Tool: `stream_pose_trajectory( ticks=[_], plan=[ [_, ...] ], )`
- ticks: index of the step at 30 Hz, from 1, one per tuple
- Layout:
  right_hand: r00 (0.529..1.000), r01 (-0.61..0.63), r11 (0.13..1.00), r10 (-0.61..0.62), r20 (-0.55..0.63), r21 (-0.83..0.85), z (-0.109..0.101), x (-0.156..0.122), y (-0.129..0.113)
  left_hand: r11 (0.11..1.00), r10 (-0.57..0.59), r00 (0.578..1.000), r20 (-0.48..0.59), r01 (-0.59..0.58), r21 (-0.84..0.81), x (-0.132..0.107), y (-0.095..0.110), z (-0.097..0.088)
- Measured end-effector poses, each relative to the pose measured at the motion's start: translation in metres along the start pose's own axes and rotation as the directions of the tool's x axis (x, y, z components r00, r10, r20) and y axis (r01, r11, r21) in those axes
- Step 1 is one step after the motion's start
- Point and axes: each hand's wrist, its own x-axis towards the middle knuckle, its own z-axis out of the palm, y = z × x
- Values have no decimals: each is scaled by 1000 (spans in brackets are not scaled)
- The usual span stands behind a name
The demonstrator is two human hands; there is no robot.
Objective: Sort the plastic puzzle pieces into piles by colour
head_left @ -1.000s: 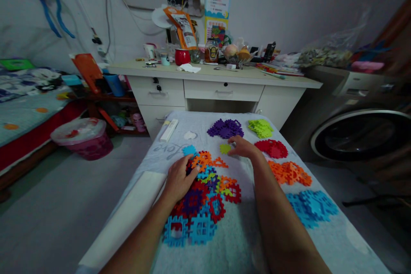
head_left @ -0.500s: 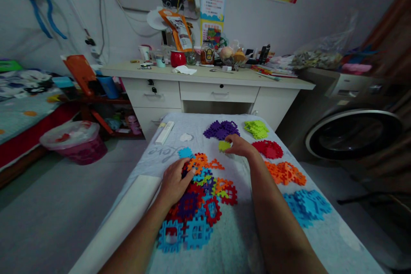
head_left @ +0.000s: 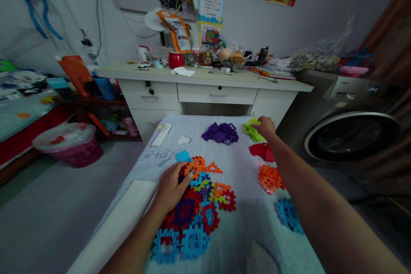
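My left hand (head_left: pixel 171 186) lies against the left side of a mixed pile of notched plastic building pieces, its thumb apart from the fingers and touching an orange piece (head_left: pixel 192 169). Dark red, purple and light blue pieces, such as a blue window-shaped square (head_left: pixel 194 243), spread below it. My right hand (head_left: pixel 266 126) reaches to the far right, its fingertips closed at a lime-green building piece (head_left: pixel 254 121) on the lime-green pile (head_left: pixel 253 132). Beside that pile is a purple pile (head_left: pixel 221 133). Red (head_left: pixel 261 151), orange (head_left: pixel 269 178) and blue (head_left: pixel 289 215) piles are partly hidden by my right forearm.
A pale cloth covers the table (head_left: pixel 237 171). A white strip-shaped object (head_left: pixel 162 135) lies at its far left. Behind stands a white desk (head_left: pixel 218 93) with jars and papers on top. A washing machine (head_left: pixel 349 115) is to the right, a pink bin (head_left: pixel 69 147) to the left.
My right hand has carried a lime-green piece from beside the purple pile to the lime-green pile at the far right. My left hand stays on the mixed pile. The view has shifted slightly.
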Motion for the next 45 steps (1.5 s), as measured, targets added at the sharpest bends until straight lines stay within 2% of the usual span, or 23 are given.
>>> stream_pose_trajectory(
  ticks=[5, 13, 19, 27, 31, 37, 45],
  plan=[
    [987, -156, 986, 158, -31, 54, 18, 9, 24, 1000, 2, 1000, -7, -2, -1, 0, 0, 0],
    [980, -199, 979, 199, 10, 48, 39, 10, 26, 1000, 13, 1000, 4, -13, -1, 0, 0, 0],
    [989, -139, 987, 142, -29, 81, 45, 13, 25, 1000, 10, 1000, -1, -10, -10, 0, 1, -1],
    [995, -104, 993, 103, 17, 61, 44, 15, 26, 1000, 3, 1000, -21, -3, -5, 0, -1, 1],
    [1000, 25, 1000, -25, 10, -18, 42, 10, 28, 1000, 4, 1000, 0, -4, -5, 0, -1, 1],
    [985, 157, 983, -149, 91, -91, 39, -6, 23, 1000, 0, 1000, 3, 0, -11, 0, 2, -1],
    [970, 187, 972, -160, 182, -141, 43, -8, 11, 1000, 4, 1000, 2, -4, -11, 0, -2, 1]
  ],
)
